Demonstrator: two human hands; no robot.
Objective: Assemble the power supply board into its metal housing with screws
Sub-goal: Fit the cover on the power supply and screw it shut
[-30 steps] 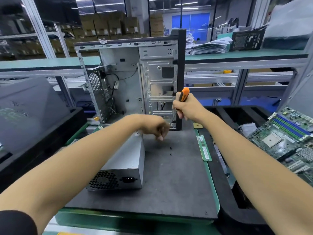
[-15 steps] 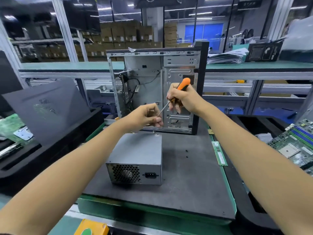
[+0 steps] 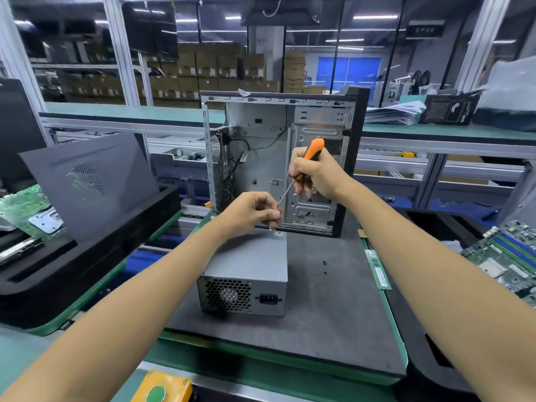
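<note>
The right hand point(image 3: 319, 177) gripped an orange-and-black-handled screwdriver point(image 3: 301, 169), its thin shaft slanting down to the left hand point(image 3: 252, 211), whose curled fingertips pinched something small at the tip; what it was could not be told. Just below them lay the grey metal power supply box point(image 3: 246, 274) on a dark mat point(image 3: 333, 320). Behind it stood the open grey metal computer case point(image 3: 278, 158); loose black screws point(image 3: 324, 266) lay to its right.
</note>
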